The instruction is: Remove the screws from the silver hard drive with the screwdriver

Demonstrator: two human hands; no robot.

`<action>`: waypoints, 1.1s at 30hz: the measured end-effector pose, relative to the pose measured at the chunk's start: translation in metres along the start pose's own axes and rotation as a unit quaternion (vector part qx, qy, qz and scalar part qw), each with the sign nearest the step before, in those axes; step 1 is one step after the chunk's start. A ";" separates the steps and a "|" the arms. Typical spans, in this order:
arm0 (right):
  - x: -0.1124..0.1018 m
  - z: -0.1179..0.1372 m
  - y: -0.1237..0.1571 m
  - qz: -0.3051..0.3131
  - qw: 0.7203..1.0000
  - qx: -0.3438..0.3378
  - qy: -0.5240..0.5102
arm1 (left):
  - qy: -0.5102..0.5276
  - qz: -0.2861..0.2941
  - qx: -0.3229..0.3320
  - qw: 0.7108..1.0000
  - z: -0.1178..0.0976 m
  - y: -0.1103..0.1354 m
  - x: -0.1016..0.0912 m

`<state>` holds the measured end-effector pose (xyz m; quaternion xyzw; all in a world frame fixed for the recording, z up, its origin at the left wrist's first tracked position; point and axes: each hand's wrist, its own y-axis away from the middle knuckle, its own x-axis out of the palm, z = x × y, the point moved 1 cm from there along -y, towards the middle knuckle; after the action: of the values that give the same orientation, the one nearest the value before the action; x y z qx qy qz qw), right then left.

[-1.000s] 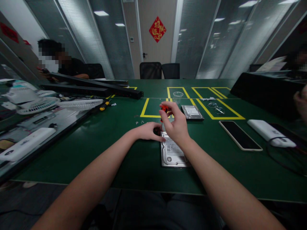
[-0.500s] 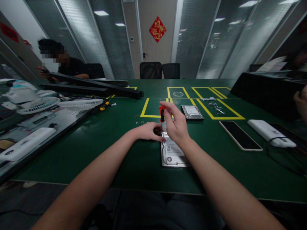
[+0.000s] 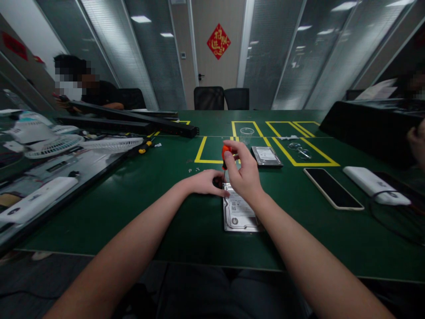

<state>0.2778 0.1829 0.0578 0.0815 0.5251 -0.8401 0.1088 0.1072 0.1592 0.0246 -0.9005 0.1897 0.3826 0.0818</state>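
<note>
You hold a screwdriver with an orange and black handle [image 3: 227,153] upright at the far left corner of a silver, rectangular metal hard drive [image 3: 244,221].
The fingers of your right hand [image 3: 245,173] are gripping the handle, and the thin shaft points down to the drive, which lies flat on the dark green bench [image 3: 199,241]. Your left hand [image 3: 204,182] curves at the same corner, with the thumb touching the drive's left edge; whether its fingers grip the drive, I cannot tell. Tiny pale pieces [image 3: 198,169] lie just beyond the left hand. Farther, to the right, are a second, black-and-silver hard drive [image 3: 266,155] and a clear plastic cup [image 3: 246,135].
</note>
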 end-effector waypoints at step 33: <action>0.001 -0.001 -0.001 0.010 1.000 0.020 -0.019 | -0.014 0.001 -0.007 1.000 -0.002 0.001 0.000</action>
<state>0.2768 0.1845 0.0579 0.0732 0.5051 -0.8508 0.1255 0.1080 0.1581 0.0256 -0.8957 0.1863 0.3962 0.0775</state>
